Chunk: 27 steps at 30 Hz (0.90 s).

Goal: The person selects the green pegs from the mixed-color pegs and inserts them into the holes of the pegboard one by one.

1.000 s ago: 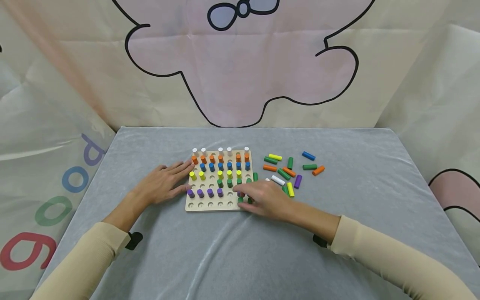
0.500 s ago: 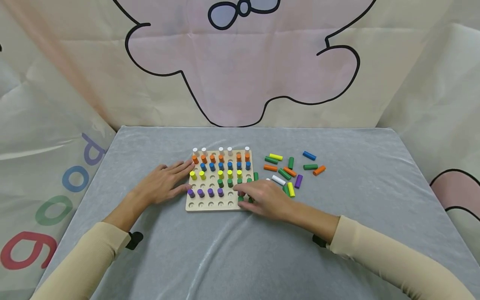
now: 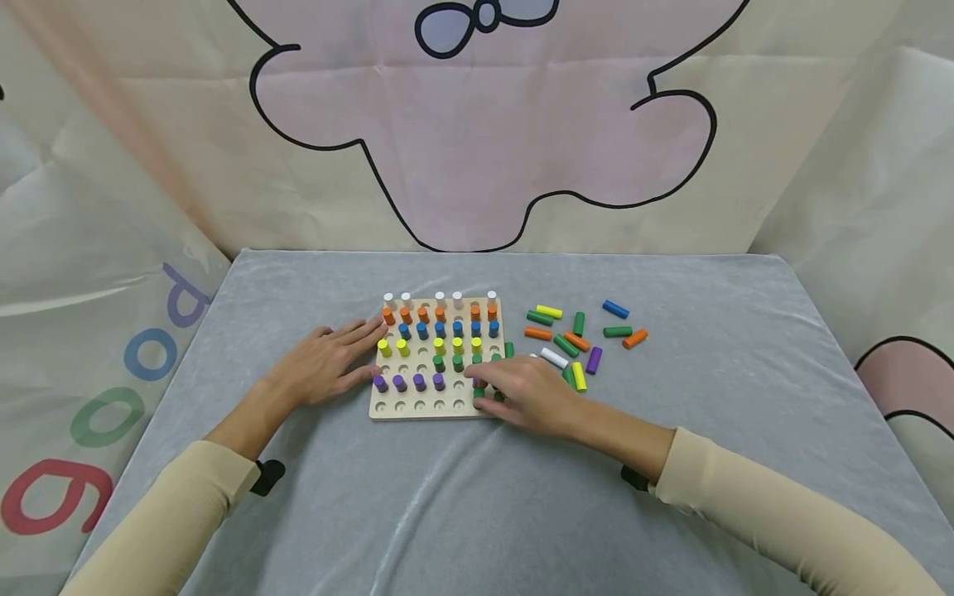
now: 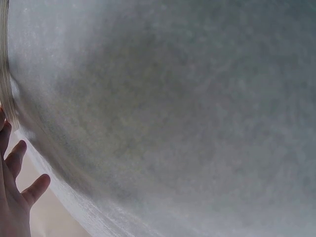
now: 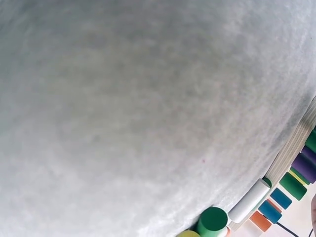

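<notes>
A wooden pegboard (image 3: 411,414) lies on the table, carrying rows of white, orange, blue, yellow, green and purple pegs. My left hand (image 3: 316,364) rests spread against its left edge, fingers straight. In the left wrist view, the left hand (image 4: 15,202) shows beside the board's edge. At the board's lower right, my right hand (image 3: 532,396) has index finger and thumb curled about a purple peg (image 3: 475,383) and a green peg (image 3: 479,394). Which peg it pinches is partly hidden. In the right wrist view, only a sliver of that hand (image 5: 313,212) shows.
Loose pegs lie right of the board, among them a white one (image 3: 554,358), a purple one (image 3: 594,360) and a blue one (image 3: 615,309). Several board holes (image 3: 420,406) show in the front row. A grey cloth (image 3: 335,513) covers the table.
</notes>
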Each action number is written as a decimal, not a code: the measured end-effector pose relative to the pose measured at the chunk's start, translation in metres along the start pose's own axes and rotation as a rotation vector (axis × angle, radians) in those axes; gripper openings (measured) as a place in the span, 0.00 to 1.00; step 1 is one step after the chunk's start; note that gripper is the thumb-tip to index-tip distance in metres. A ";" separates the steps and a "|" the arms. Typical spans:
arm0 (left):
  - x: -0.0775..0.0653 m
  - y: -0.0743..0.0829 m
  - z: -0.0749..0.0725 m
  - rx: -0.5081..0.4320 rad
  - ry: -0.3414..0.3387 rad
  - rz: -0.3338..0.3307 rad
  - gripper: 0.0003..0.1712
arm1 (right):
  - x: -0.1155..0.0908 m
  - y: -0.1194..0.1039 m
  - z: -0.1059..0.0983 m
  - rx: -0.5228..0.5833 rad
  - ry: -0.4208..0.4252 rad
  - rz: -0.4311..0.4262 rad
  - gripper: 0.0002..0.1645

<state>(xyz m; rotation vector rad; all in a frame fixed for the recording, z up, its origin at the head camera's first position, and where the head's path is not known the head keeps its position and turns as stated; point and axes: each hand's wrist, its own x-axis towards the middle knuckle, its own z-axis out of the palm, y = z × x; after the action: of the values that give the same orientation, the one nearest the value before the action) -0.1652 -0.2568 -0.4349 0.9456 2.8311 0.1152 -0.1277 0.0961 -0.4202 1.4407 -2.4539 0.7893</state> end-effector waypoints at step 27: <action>0.000 -0.001 0.001 -0.004 -0.001 -0.002 0.43 | -0.013 0.009 -0.016 -0.027 -0.022 0.011 0.23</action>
<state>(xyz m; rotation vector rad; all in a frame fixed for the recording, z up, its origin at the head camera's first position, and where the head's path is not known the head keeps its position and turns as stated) -0.1656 -0.2578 -0.4358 0.9416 2.8294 0.1196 -0.1301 0.1181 -0.4153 1.4354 -2.4813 0.7426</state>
